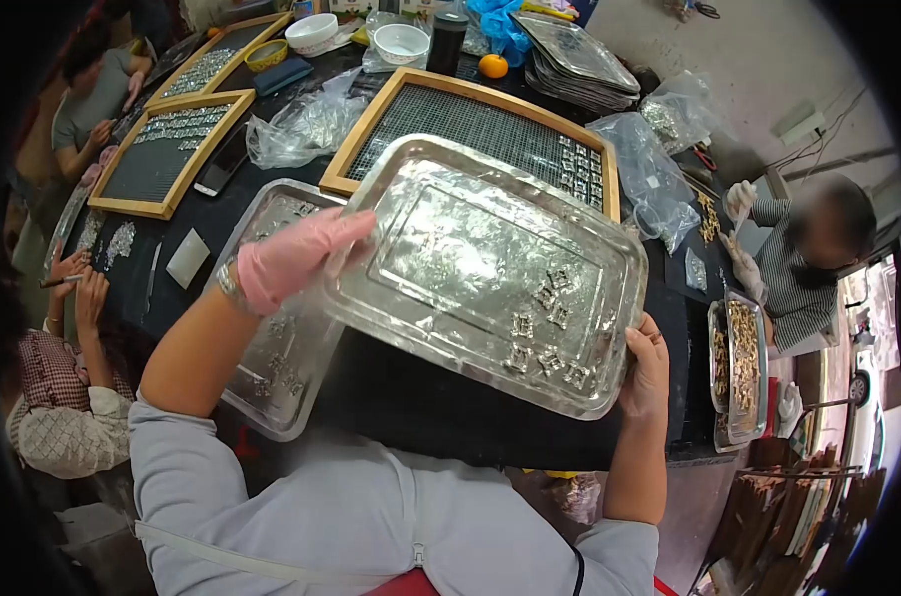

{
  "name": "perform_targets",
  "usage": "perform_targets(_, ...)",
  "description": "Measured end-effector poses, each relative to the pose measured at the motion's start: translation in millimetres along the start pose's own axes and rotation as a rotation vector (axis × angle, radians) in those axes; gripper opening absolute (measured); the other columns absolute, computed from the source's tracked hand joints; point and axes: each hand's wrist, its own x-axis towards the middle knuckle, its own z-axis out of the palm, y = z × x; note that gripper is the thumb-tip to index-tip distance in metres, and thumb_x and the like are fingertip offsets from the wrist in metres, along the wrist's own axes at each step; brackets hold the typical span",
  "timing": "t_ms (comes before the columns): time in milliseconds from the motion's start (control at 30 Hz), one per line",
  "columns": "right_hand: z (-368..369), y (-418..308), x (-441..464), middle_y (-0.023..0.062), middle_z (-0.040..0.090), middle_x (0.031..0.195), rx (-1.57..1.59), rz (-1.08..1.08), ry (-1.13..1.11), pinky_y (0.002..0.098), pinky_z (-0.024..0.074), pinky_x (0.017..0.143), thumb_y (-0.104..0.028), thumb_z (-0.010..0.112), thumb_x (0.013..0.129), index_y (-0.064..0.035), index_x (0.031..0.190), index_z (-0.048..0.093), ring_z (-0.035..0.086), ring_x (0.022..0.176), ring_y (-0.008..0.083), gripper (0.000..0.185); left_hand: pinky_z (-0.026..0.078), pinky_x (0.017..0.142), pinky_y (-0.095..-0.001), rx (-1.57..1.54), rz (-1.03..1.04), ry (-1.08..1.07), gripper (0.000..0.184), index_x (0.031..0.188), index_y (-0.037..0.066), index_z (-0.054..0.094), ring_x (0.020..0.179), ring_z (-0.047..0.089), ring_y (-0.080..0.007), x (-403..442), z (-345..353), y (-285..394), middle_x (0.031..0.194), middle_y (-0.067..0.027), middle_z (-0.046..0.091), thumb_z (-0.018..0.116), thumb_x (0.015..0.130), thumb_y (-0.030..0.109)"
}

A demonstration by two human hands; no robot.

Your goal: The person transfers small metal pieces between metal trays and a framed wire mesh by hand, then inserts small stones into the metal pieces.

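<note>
A shiny metal tray (450, 348) is held up in front of me, tilted, with several small square metal pieces (550, 308) towards its right side. My left hand (296, 258), in a pink glove, grips its left edge. Bare, my right hand (646, 370) is closed on the tray's lower right corner. A second metal tray (306, 402) lies on the table, partly under the raised one, with small pieces in it. Behind the raised tray is a wooden-framed grid board (349, 171) with rows of pieces at its right end.
Two more framed boards (162, 210) stand at the left. Plastic bags (306, 129), bowls (402, 45), a black cup (447, 43) and stacked trays (579, 60) line the back. Trays of golden pieces (743, 358) sit at the right. Other people work on both sides.
</note>
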Motion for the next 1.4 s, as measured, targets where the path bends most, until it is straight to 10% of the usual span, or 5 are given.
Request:
perform_targets(100,-2,-12,11,0.0027,0.062,0.077,-0.200,0.018,0.009,0.0201,0.0462,0.053,-0.011,0.058,0.087,-0.0018,0.095,0.056,0.057,0.061,0.0060,0.013,0.038,0.064,-0.0210,-0.040,-0.058,0.104,0.021,0.090,0.010,0.055,0.071,0.044,-0.0055,-29,25,-2,0.079,0.0037,0.049,0.051,0.093,0.030)
perform_targets(433,76,-53,33,0.0028,0.049,0.073,-1.266,-0.658,-0.478,0.0223,0.0374,0.054,0.001,0.066,0.076,-0.0018,0.082,0.059,0.048,0.059,0.0098,0.010,0.049,0.076,-0.0248,-0.169,-0.046,0.241,0.032,0.121,0.006,0.051,0.086,0.057,-0.0080,-81,33,-26,0.100,-0.0002,0.060,0.048,0.096,0.024)
perform_targets(1133,118,-23,70,0.0081,0.064,0.084,-1.533,-0.587,-0.894,0.0362,0.0502,0.066,-0.011,0.064,0.073,-0.0046,0.084,0.063,0.063,0.072,0.0267,0.013,0.041,0.073,-0.0236,-0.250,-0.027,0.187,0.018,0.096,0.007,0.054,0.080,0.045,-0.0054,-87,24,-26,0.087,0.0035,0.052,0.049,0.096,0.024)
perform_targets(1233,118,-22,71,0.0085,0.064,0.084,-1.519,-0.578,-0.894,0.0361,0.0501,0.067,-0.011,0.063,0.073,-0.0043,0.084,0.063,0.063,0.072,0.0269,0.013,0.051,0.080,-0.0263,-0.229,-0.033,0.159,0.039,0.128,0.002,0.044,0.094,0.060,-0.0108,-85,18,-33,0.111,-0.0065,0.060,0.048,0.097,0.025)
perform_targets(1400,117,-21,74,0.0090,0.063,0.081,-1.512,-0.571,-0.890,0.0346,0.0496,0.066,-0.007,0.064,0.072,-0.0031,0.082,0.062,0.063,0.072,0.0258,0.011,0.051,0.080,-0.0260,-0.220,-0.054,0.175,0.039,0.129,0.002,0.043,0.093,0.059,-0.0104,-84,18,-30,0.109,-0.0058,0.059,0.048,0.097,0.025)
